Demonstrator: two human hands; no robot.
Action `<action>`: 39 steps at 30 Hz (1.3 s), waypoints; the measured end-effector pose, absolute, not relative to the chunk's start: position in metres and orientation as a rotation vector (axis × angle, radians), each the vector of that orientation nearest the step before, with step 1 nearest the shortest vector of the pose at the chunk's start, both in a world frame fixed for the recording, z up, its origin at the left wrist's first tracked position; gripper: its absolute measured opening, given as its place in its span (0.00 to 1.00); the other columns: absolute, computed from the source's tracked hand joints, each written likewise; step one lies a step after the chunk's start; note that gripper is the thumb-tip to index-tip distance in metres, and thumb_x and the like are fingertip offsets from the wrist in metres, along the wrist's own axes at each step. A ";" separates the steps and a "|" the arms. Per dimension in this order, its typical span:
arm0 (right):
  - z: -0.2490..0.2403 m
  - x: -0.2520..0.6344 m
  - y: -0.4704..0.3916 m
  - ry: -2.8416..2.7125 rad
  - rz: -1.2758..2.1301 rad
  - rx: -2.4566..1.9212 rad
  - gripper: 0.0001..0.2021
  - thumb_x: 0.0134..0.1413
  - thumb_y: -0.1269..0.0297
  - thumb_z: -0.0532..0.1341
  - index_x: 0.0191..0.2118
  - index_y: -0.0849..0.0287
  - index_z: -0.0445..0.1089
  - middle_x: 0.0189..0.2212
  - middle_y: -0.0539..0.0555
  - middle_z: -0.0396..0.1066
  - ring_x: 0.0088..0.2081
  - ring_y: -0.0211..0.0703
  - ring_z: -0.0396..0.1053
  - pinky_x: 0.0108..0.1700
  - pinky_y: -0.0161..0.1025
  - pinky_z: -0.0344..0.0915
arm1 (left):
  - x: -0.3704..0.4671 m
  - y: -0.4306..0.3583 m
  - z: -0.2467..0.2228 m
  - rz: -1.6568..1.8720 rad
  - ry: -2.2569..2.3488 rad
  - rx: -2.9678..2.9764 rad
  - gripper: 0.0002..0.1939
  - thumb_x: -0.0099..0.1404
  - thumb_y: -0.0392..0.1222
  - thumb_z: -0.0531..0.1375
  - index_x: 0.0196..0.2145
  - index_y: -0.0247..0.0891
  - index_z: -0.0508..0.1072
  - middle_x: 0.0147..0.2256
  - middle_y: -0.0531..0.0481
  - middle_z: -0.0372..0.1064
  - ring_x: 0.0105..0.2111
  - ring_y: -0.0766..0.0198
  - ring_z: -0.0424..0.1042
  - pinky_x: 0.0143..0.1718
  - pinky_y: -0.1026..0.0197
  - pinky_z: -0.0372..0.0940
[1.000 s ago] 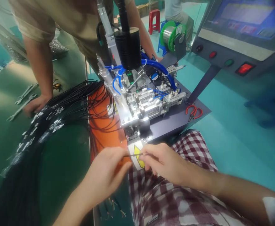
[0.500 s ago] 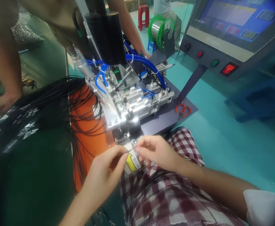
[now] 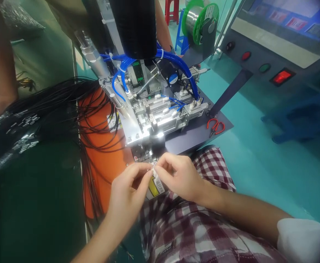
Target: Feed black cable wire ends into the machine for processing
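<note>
My left hand (image 3: 129, 184) and my right hand (image 3: 179, 175) meet at the front of a metal machine (image 3: 160, 113), fingertips nearly touching. Each one pinches at a thin, pale wire end (image 3: 153, 166), whose details are too small to make out. Just below the fingertips a white label with a yellow arrow (image 3: 155, 187) is partly covered by my hands. Black cables (image 3: 94, 128) spread over the orange surface (image 3: 105, 164) left of the machine.
Red-handled pliers (image 3: 215, 127) lie on the dark base plate. A control panel (image 3: 275, 36) stands at the right, beside a green solder spool (image 3: 200, 22). Another person's hand (image 3: 1, 104) rests by the cables. A black cylinder (image 3: 134, 27) hangs above the machine.
My fingertips have come closer together, and my right thumb and index finger have closed up. The view has shifted, so the panel and spool sit higher and further right.
</note>
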State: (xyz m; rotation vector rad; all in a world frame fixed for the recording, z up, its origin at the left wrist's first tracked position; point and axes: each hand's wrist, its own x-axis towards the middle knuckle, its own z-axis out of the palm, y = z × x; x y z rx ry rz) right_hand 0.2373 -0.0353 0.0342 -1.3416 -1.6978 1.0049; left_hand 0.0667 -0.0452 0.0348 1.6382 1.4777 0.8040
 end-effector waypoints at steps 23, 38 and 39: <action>0.024 0.236 -0.017 -0.916 1.980 -0.994 0.15 0.46 0.55 0.71 0.29 0.62 0.70 0.21 0.44 0.68 0.17 0.26 0.55 0.21 0.29 0.54 | 0.062 -0.043 0.046 0.776 1.397 1.148 0.16 0.63 0.54 0.61 0.36 0.38 0.74 0.22 0.55 0.63 0.22 0.68 0.64 0.23 0.68 0.64; 0.028 0.226 -0.029 -1.460 1.289 -1.229 0.05 0.55 0.67 0.60 0.29 0.60 0.68 0.23 0.47 0.68 0.23 0.32 0.63 0.26 0.32 0.60 | 0.064 -0.044 0.047 0.811 1.352 1.117 0.15 0.64 0.53 0.61 0.40 0.38 0.71 0.20 0.57 0.62 0.20 0.71 0.59 0.21 0.70 0.58; 0.028 0.224 -0.032 -1.581 1.118 -1.214 0.06 0.56 0.68 0.59 0.28 0.59 0.67 0.23 0.48 0.68 0.24 0.33 0.63 0.28 0.33 0.60 | 0.064 -0.044 0.047 0.818 1.357 1.122 0.15 0.64 0.53 0.61 0.40 0.38 0.70 0.20 0.58 0.62 0.20 0.71 0.59 0.21 0.71 0.58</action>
